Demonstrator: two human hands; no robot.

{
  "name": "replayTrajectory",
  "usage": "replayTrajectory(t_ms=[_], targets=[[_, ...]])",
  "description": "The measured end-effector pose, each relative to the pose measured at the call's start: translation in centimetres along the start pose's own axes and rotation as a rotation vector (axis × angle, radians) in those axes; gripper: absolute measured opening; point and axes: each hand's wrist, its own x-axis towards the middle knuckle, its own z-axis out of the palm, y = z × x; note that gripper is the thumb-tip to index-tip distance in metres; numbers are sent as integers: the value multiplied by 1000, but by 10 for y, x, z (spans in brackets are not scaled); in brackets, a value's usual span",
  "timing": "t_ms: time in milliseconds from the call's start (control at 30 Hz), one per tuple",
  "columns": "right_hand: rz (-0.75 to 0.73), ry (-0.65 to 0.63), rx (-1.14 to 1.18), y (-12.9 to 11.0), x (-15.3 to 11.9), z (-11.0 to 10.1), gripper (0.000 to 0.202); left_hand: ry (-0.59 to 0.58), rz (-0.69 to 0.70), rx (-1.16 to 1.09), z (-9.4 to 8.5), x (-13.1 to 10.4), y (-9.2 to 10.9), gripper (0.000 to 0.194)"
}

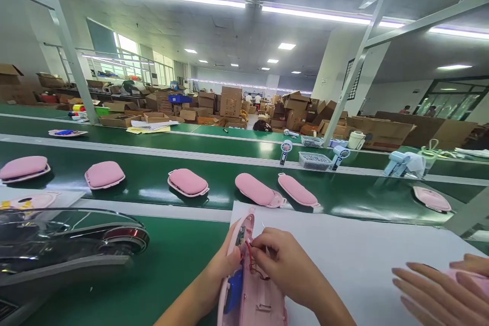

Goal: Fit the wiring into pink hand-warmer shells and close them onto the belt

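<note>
My left hand (222, 266) is closed around one half of an opened pink plastic casing (263, 293), tilted upright in front of me. Inside it sit a blue battery-like block (234, 290) and a small circuit board (241, 235). My right hand (282, 260) works over the other half, with thumb and fingers pinched at a thin red wire (250, 252). The fingertips partly hide where the wire ends. A white sheet (344, 260) lies under the casing and my right arm.
Several pink padded cases (188, 182) lie along the green conveyor belt (145, 183). A dark machine with a clear cover (126, 239) stands at left. Another person's hands (439, 285) are at right. Handheld fans (286, 151) and a tub of small parts (315, 161) stand beyond.
</note>
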Motion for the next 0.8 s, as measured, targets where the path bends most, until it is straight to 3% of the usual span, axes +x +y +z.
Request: replayTrajectory(t_ms=[167, 333, 533, 700, 800], targets=[[33, 105, 265, -9, 1, 2, 20, -17, -67, 1, 3, -2, 7, 91], [261, 173, 625, -13, 4, 8, 30, -1, -95, -38, 9, -4, 14, 93], [294, 181, 574, -10, 3, 11, 25, -12, -43, -6, 11, -4, 16, 90], [198, 222, 528, -9, -2, 12, 28, 57, 121, 110, 9, -1, 13, 90], [196, 205, 599, -13, -2, 14, 24, 98, 149, 169, 9, -1, 12, 93]])
